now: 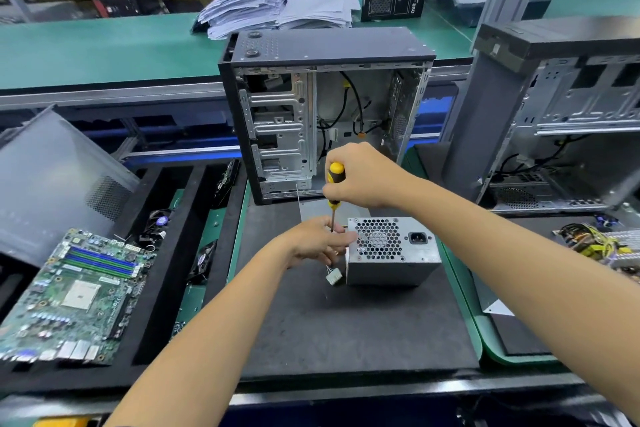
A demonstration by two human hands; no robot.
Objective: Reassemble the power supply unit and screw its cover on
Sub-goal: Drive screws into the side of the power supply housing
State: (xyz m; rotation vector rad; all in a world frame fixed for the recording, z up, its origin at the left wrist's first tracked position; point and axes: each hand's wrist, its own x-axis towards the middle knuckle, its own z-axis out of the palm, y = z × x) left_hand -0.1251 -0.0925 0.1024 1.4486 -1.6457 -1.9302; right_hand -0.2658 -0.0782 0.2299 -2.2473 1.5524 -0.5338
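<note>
The power supply unit (391,250) is seen standing on the dark mat (346,329) of the surface, its honeycomb fan grille and power socket turned upward, just in front of the open computer case (322,107). The left hand (318,243) is pressed against the unit's left side, fingers curled in a grip around something small there; exactly what is pinched cannot be told. A white connector (334,277) is seen hanging just below that hand, against the unit's lower left corner.

The screwdriver (334,194), yellow and black in the handle, is held upright by the right hand (360,177), fingers wrapped fully round the handle above the unit's left edge. Its shaft is pointed down, and the tip is hidden behind the left hand's fingers beside the unit.

To the left of the unit, a black foam tray (166,253) is laid out in long compartments: a green motherboard (72,298) is resting across the nearest ones, and small fans (206,258) are tucked in the slot closest to the mat. Behind the motherboard a grey side panel (52,180) is propped at a tilt.

To the right of the unit, a second case (561,114) is standing open, with a bundle of yellow wiring (595,243) lying near its foot. In front of the unit, bare mat runs to the surface's near edge.
</note>
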